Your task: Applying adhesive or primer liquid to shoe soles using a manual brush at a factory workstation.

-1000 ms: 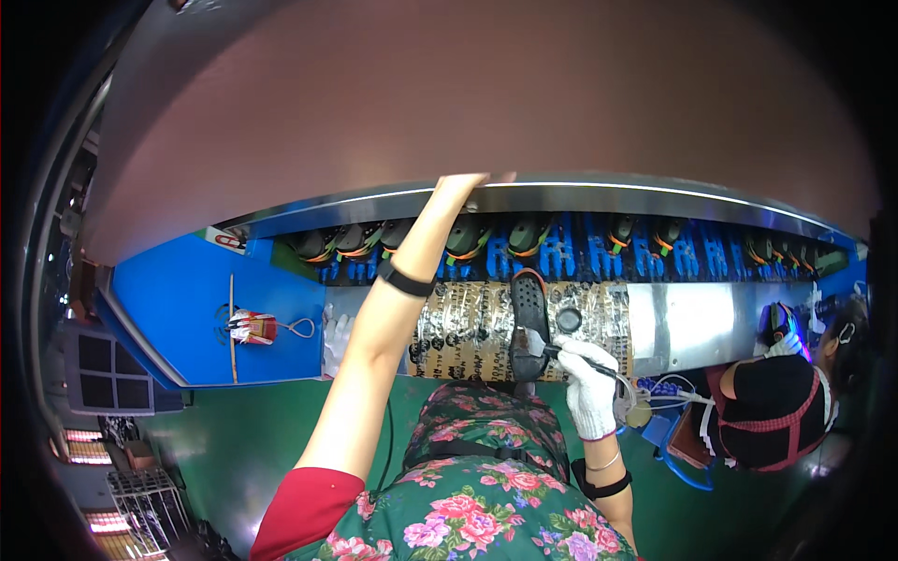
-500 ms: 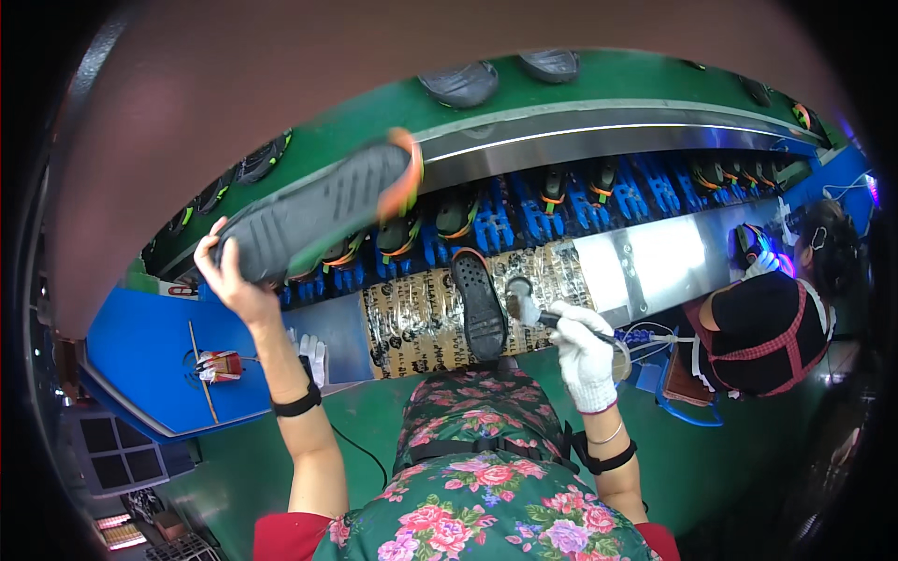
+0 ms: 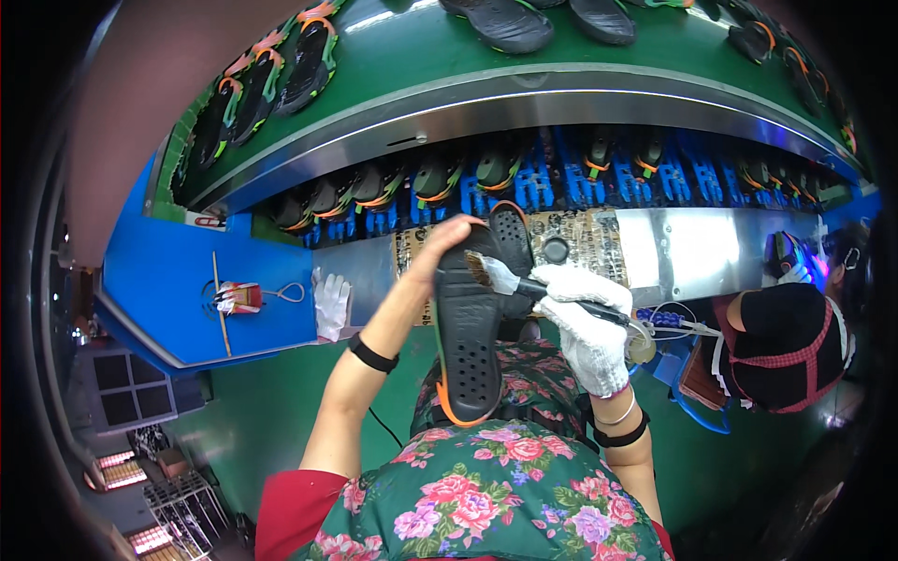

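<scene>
My bare left hand (image 3: 447,247) is closed around the far end of a black shoe (image 3: 468,323). Its upper face, dotted with holes toward me, is turned up, and orange trim curves around the near end. In my white-gloved right hand (image 3: 589,323) is a brush (image 3: 496,276) with a black handle and a pale wrapped neck. Its bristles lie over the far half of the shoe; whether they touch is hard to tell. Behind the held shoe, partly covered by it, a second black shoe (image 3: 511,232) rests on the bench. A small round black piece (image 3: 556,250) sits to its right.
Shoes with orange trim (image 3: 496,173) line blue racks (image 3: 585,187) behind the bench. Beyond runs a green belt (image 3: 402,70) carrying more shoes. A white glove (image 3: 331,304) lies by the blue table (image 3: 168,299) at left. A co-worker (image 3: 786,327) sits at right.
My left hand has brought the shoe from the far left to in front of me and turned it over. The brush has moved left, over the shoe.
</scene>
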